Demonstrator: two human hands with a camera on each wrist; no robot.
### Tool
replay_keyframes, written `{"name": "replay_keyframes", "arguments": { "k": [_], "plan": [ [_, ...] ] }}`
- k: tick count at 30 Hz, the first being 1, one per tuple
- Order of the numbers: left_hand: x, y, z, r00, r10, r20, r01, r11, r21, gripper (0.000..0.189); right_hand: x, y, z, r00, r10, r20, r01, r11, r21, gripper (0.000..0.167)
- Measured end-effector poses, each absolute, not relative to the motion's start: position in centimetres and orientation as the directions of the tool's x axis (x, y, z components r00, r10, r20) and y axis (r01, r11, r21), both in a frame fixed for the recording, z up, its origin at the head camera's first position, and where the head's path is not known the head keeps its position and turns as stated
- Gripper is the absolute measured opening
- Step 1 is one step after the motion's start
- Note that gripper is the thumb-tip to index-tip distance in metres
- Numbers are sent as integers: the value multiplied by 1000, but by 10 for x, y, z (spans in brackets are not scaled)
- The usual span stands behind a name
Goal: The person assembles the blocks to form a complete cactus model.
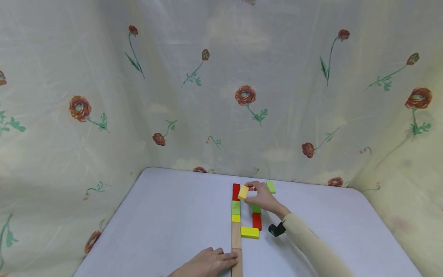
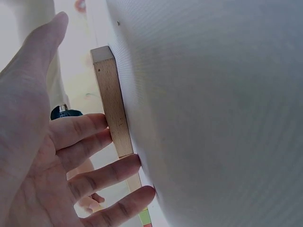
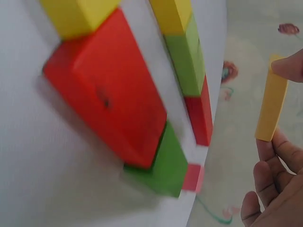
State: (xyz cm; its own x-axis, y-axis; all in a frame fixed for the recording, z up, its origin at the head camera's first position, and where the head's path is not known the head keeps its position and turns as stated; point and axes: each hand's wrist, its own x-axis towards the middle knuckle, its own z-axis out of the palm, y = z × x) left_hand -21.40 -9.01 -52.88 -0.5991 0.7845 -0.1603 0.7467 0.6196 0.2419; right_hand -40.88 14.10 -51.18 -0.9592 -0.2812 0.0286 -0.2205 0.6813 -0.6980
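Note:
My right hand [image 1: 263,199] pinches a light orange-yellow block [image 1: 243,192] between thumb and fingers, lifted near the far end of a line of blocks. In the right wrist view this block [image 3: 271,106] is held end to end. The line runs from a red block [image 1: 236,191] through a light green block [image 1: 235,207] and a small yellow block [image 1: 236,218] to two plain wooden blocks. My left hand [image 1: 209,262] rests at the nearest wooden block [image 1: 237,265], its extended fingertips touching the side of that block [image 2: 113,104] in the left wrist view.
Right of the line lie a yellow block [image 1: 250,232], a red block [image 1: 257,222] and a green block [image 1: 256,208]. A light green block [image 1: 271,187] lies behind my right hand, near a partly hidden pink block [image 3: 193,178]. Flowered cloth [image 1: 221,96] surrounds the white table [image 1: 173,215].

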Motion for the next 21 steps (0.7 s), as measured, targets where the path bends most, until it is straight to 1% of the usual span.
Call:
{"name": "replay_keyframes", "arguments": {
  "k": [4, 9, 13, 18, 21],
  "plan": [
    [-215, -91, -530, -597, 786, -161, 747, 617, 248, 66, -402, 129, -511, -944, -329, 24, -252, 672, -697, 55],
    [-216, -92, -532, -592, 789, -164, 745, 613, 261, 64, -398, 123, -509, -936, -349, 35, -277, 676, -683, 52],
    [-216, -92, -532, -587, 795, -154, 757, 607, 243, 64, -397, 119, -507, -921, -388, 26, -307, 683, -663, 52],
    [-216, -93, -530, -582, 799, -151, 760, 600, 248, 63, -391, 107, -510, -874, -485, -16, -368, 683, -631, 55],
    [-216, -94, -530, -574, 805, -148, 766, 593, 251, 63, -387, 101, -511, -829, -559, -31, -430, 671, -604, 56]
  ]
}}
